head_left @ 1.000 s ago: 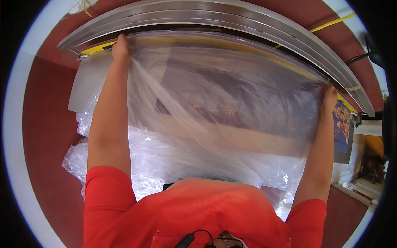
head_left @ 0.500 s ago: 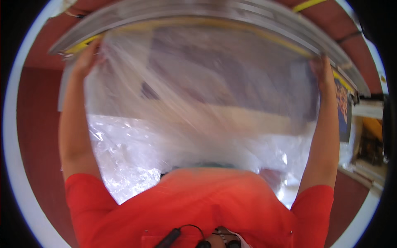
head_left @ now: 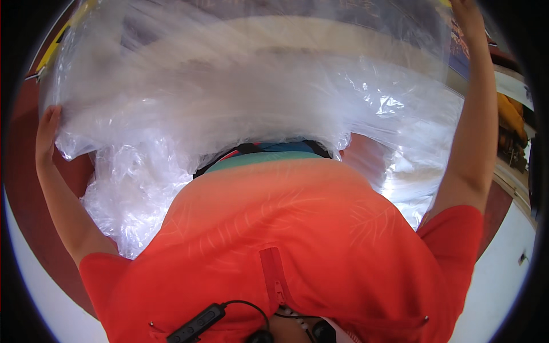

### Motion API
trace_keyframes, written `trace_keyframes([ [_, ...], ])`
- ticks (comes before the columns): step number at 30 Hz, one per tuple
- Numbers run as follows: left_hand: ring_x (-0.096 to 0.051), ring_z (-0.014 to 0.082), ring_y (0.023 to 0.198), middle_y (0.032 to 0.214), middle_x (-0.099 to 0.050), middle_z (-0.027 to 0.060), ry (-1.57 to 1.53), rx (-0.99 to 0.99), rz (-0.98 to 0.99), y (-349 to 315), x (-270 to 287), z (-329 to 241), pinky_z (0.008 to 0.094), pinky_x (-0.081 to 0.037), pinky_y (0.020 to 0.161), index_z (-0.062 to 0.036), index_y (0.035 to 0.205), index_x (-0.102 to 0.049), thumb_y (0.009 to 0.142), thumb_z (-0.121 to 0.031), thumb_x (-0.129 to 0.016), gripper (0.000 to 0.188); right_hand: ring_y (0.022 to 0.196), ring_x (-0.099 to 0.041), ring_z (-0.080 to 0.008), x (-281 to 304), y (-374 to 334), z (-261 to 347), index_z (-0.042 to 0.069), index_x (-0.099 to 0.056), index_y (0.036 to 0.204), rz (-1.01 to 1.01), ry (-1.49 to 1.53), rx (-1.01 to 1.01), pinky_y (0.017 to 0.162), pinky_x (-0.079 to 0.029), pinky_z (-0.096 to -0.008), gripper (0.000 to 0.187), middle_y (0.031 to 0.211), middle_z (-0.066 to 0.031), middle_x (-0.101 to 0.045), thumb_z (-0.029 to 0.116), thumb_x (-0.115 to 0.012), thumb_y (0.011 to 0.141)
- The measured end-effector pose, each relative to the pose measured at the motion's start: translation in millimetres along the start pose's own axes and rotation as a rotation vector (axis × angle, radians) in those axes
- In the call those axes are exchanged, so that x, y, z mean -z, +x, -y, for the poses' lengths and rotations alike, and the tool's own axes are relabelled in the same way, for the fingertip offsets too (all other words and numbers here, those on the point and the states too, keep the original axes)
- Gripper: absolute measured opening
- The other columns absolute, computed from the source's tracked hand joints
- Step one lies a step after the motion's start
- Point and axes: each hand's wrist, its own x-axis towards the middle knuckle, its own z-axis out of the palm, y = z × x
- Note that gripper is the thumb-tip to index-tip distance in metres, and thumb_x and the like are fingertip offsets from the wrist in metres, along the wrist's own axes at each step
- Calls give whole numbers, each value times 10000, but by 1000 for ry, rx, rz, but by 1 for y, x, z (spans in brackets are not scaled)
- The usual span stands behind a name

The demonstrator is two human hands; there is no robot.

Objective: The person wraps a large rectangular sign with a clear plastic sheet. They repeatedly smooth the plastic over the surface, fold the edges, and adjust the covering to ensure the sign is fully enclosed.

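Clear plastic film (head_left: 217,86) is meeting the left hand (head_left: 47,136) along its left edge: the fingers (head_left: 55,113) are pointing toward the far side, lying against the film or just beside it, and I cannot tell whether they are pinching it. The right hand (head_left: 469,20) is standing at the far right, the upper border of the view cutting off its fingertips, so whether they are clasping the film is staying unknown too.

Judging by how things are lying, the spreading looks well along: the film is spanning most of the gap between the two hands, and a beige band (head_left: 286,31) with darker areas is showing through on the far side. The near part is looking less settled, rippling and sagging unevenly. At the right, a dark blue and orange print (head_left: 459,48) is showing beside the right wrist, apparently outside the film. The film's far edge is running out of view.

Farther out, crumpled plastic (head_left: 123,194) is lying at the near left, and more is gleaming at the near right. A yellow strip (head_left: 54,51) is showing at the far left. Nearest, a red shirt (head_left: 229,228) is filling the scene.
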Motion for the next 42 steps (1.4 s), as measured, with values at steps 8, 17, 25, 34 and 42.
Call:
trace_keyframes([
  [8, -351, 47, 583, 658, -412, -58, 6, -349, -276, 56, -67, -78, 187, -288, 528, -64, 790, -527, 817, -261, -468, 208, 904, -449, -300, -71, -178, 223, 9, -391, 1083, 1101, 303, 335, 797, -349, -383, 501, 944, -181, -485, 347, -506, 731],
  [17, -480, 76, 747, 804, -524, 1, -497, -467, -161, 5, -59, -257, 180, -369, 682, -70, 920, -511, 827, -239, -441, 206, 691, -466, -80, 110, -163, -22, 46, -512, 749, 432, 400, -351, 602, -389, -231, 103, 703, 41, -485, 147, -515, 769],
  [25, -542, 162, 668, 720, -543, 62, -1129, -623, 26, -9, -110, -396, 283, -476, 622, -2, 850, -481, 836, -142, -399, 163, 1034, -423, -279, 95, -93, 38, 75, -454, 1095, -459, -112, 260, 872, -334, -335, 390, 1105, -118, -463, 93, -537, 715],
  [34, -510, 238, 881, 935, -545, 119, 337, -1159, -494, 24, -210, -317, 331, -386, 783, -44, 974, -491, 788, -285, -448, 308, 753, -563, -172, 18, -136, 117, 40, -539, 937, 303, 599, -155, 654, -424, -261, 169, 838, -88, -582, 80, -497, 778],
  [42, -258, 260, 1179, 1232, -353, 114, 626, -815, -509, -2, -290, -253, 459, -161, 955, -81, 1171, -394, 786, -444, -392, 529, 951, -494, -228, -33, -205, 191, 57, -466, 1077, 833, 668, 86, 780, -395, -329, 447, 1081, -125, -487, 281, -594, 712],
])
